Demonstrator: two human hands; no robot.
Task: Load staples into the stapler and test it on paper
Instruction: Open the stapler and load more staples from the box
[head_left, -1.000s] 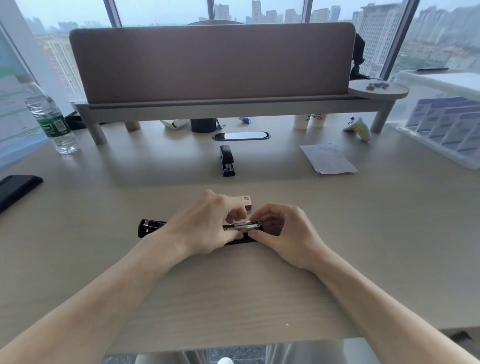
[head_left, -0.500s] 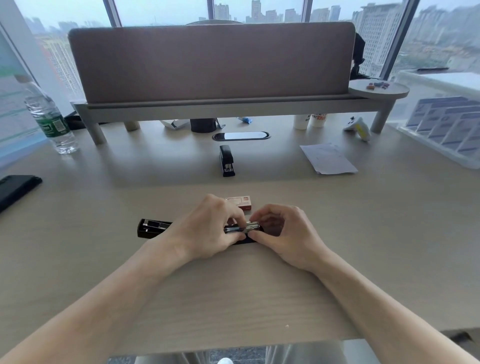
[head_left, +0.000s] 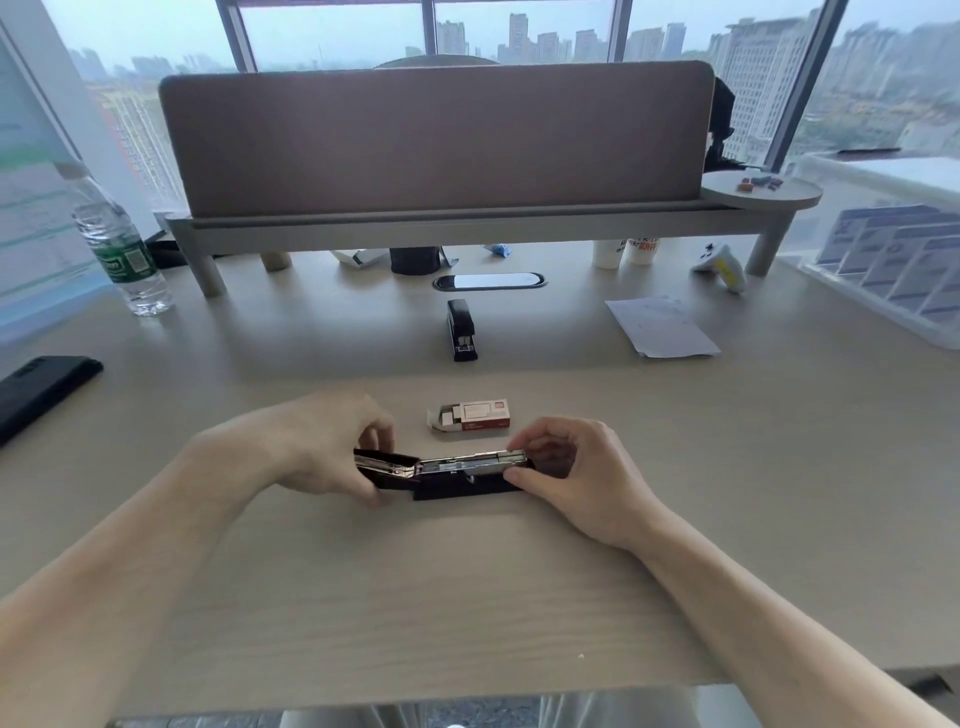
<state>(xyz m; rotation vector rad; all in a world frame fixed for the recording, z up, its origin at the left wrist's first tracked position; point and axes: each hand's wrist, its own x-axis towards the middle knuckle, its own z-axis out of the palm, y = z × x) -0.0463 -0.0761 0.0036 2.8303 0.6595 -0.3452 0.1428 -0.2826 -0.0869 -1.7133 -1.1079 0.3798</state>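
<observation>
A black stapler (head_left: 452, 475) lies on the desk in front of me, swung open flat, with its silver staple channel facing up. My left hand (head_left: 317, 447) grips the opened lid end on the left. My right hand (head_left: 571, 478) pinches the front end of the metal channel and base on the right. Just behind the stapler lies a small red and white staple box (head_left: 475, 415) with its left flap open. A sheet of white paper (head_left: 662, 327) rests further back on the right.
A second black stapler (head_left: 461, 330) lies behind the box. A water bottle (head_left: 117, 249) stands far left; a black phone (head_left: 39, 389) lies at the left edge. A desk shelf with a partition (head_left: 467, 228) spans the back, and a clear bin (head_left: 893, 260) is at right.
My left hand slid left off the staple channel onto the lid end, uncovering the channel and the staple box behind it. My right hand stays at the front end.
</observation>
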